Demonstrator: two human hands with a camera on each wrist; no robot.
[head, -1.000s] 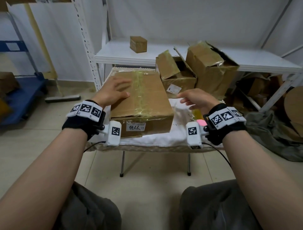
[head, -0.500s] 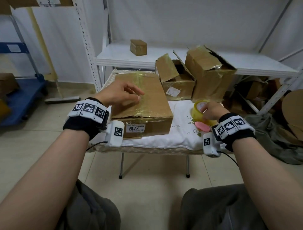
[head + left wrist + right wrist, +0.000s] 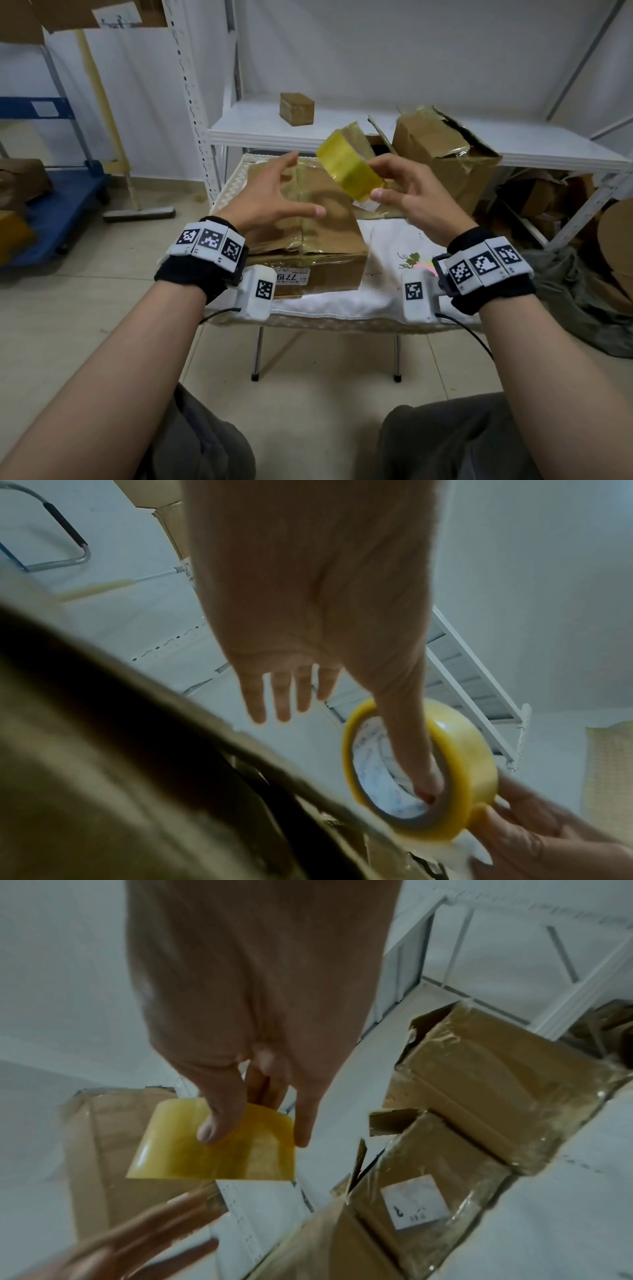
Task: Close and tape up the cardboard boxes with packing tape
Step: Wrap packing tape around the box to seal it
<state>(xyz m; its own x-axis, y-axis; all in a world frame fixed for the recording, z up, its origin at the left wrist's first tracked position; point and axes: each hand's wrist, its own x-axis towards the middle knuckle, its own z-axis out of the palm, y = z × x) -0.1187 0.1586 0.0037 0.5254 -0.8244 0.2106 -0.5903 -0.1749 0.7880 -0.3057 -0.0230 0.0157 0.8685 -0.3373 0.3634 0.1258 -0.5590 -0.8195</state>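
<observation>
While blurred: left hand [image 3: 274, 202] fingers spread, touching nothing.
Grip: right hand [image 3: 409, 192] pinched packing tape roll [image 3: 349, 169].
Surface: white-clothed folding table [image 3: 387, 298], tiled floor.

The right hand [image 3: 416, 192] is raised, its fingers pinched shut; the left hand [image 3: 270, 200] is held spread beside it.

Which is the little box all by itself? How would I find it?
Look at the long white shelf behind the small table. Near its left end sits a small brown box, closed and standing alone. The boxes further right are far bigger, with torn flaps hanging open.
</observation>
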